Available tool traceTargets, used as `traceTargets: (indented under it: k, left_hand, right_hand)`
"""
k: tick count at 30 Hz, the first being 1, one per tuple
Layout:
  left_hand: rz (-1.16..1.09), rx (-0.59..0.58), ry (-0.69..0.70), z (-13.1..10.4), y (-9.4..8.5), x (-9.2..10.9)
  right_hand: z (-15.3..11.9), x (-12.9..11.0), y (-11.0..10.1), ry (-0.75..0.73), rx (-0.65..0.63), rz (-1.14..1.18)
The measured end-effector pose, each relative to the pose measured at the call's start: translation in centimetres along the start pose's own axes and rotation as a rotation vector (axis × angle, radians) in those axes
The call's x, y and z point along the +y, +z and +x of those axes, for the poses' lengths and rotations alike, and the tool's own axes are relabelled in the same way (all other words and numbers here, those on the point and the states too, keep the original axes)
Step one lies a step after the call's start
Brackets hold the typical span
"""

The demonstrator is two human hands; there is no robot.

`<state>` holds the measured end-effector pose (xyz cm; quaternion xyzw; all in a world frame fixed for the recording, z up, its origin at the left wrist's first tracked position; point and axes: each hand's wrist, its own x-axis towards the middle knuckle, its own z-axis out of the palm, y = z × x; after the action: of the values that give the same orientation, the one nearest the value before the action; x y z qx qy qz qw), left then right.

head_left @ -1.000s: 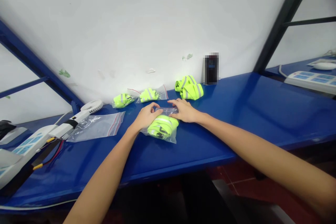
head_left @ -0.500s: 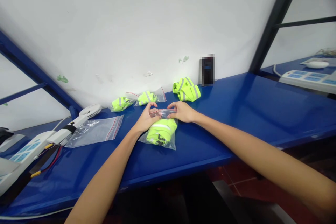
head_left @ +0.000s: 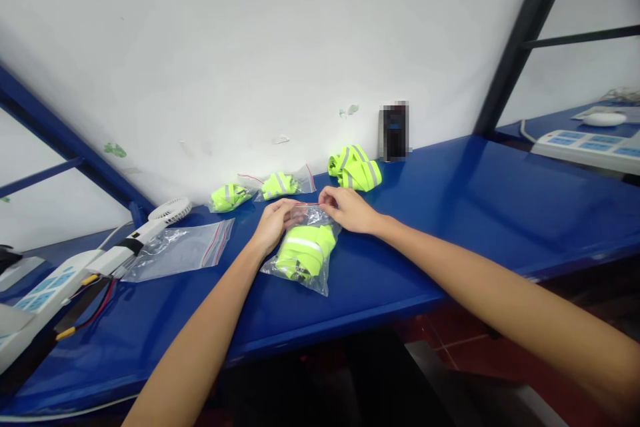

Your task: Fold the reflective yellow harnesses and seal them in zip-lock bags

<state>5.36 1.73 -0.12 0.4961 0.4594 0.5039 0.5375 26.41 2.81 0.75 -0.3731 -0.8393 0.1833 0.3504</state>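
A clear zip bag [head_left: 316, 215] with a red strip along its top lies in front of me, its mouth turned towards the wall. Inside it is a folded neon-yellow reflective vest [head_left: 306, 250] with a pale grey band. My left hand [head_left: 275, 221] grips the left end of the bag's top edge, the fingers partly behind the plastic. At the right end of that same edge, my right hand [head_left: 347, 208] pinches the strip between thumb and fingers. Behind the hands, a loose folded yellow vest [head_left: 356, 168] sits unbagged near the wall.
Two bagged yellow bundles, one left [head_left: 229, 197] and one nearer the middle [head_left: 280, 185], lie along the wall. Flat zip bags [head_left: 183, 250] rest at left beside a white handheld fan [head_left: 170, 211] and a power strip [head_left: 55, 290]. A blurred dark object [head_left: 395, 132] stands by the wall.
The bag's mouth, bunched between my hands before, is now spread flatter, with its red strip drawn out along the top. My left hand has shifted slightly left.
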Motion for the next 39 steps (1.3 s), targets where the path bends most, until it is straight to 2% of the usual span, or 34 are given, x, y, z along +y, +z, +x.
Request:
traceTargets:
  k: [9,18,27,34,39]
  left_hand:
    - [0.144,0.105,0.144,0.1,-0.1,-0.3]
    - [0.225,0.018,0.189,0.1,-0.2,-0.4]
    - [0.277,0.083,0.188,0.1,0.0,-0.2]
    - [0.228,0.047,0.099,0.0,0.2,-0.2]
    - [0.259,0.006,0.170,-0.1,0.3,-0.1]
  right_hand:
    - [0.1,0.0,0.4,0.066,0.018,0.163]
    - [0.0,0.6,0.7,0.026,-0.044,0.107]
    - [-0.1,-0.2,1.1,0.050,0.097,0.192]
    - [0.1,-0.3,1.0,0.063,0.169,0.217]
    - [0.1,0.0,0.9,0.078,0.126,0.153]
